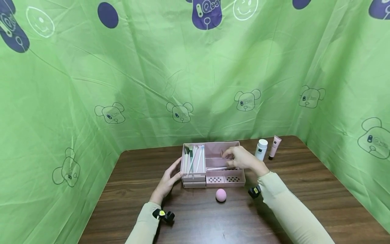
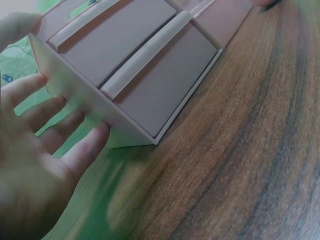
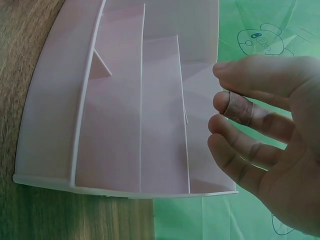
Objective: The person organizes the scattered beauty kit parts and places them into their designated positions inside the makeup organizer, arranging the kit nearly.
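Sleeves (image 1: 144, 218) are showing nearest. Our left grip (image 1: 166, 181), spread, is touching the box (image 1: 194, 184) on the counter (image 1: 128, 189); right grip (image 1: 243, 159), unclosed, is hovering above. We're guessing it's light, stiff: hold its sides.

Left hand (image 2: 50, 165): cut off by the left edge of your left wrist view.
Right hand (image 3: 270, 130): cut off by the right edge of your right wrist view.
Organizer (image 3: 45, 115): your right hand covers part of it in the head view.
Slim stick (image 1: 215, 168): too small for you to identify.
Bottle (image 1: 261, 151) and tube (image 1: 275, 147): you can't read their print.
Sleeves (image 1: 293, 206): your head view's bottom edge crops both.
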Action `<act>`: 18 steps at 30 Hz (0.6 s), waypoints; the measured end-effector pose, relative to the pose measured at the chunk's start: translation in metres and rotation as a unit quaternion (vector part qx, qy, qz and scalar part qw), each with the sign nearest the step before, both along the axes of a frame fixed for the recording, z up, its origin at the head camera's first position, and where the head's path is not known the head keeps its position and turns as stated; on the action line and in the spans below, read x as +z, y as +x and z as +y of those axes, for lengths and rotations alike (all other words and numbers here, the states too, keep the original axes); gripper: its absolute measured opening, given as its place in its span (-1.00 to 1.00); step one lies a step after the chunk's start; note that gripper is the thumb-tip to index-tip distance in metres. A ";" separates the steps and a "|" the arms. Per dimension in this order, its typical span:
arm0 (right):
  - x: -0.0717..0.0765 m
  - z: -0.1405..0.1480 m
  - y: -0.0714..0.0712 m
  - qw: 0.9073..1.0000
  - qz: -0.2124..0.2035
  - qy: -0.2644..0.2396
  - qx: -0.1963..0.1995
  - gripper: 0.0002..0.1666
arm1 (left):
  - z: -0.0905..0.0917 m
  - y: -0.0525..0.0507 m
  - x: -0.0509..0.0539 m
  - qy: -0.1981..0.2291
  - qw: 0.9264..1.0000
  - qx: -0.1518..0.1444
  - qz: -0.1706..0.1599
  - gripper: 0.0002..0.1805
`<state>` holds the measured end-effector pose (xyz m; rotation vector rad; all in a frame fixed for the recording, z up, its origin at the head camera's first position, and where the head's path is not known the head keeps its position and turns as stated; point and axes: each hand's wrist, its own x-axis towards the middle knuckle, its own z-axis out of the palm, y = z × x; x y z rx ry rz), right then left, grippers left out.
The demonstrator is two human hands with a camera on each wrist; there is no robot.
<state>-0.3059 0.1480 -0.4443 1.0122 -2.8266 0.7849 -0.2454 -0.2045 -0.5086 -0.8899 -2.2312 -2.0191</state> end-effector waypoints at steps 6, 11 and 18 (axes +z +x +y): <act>-0.002 0.000 0.001 1.000 -0.001 -0.003 -0.011 -0.68 | 0.000 -0.001 -0.002 -0.005 1.000 0.003 -0.001 -0.33; -0.002 0.000 0.002 1.000 -0.001 -0.015 -0.007 -0.66 | 0.000 -0.002 -0.002 -0.003 1.000 0.001 0.002 -0.33; -0.001 -0.001 0.008 1.000 -0.011 -0.023 -0.002 -0.63 | 0.000 -0.002 -0.003 0.009 1.000 -0.010 0.011 -0.34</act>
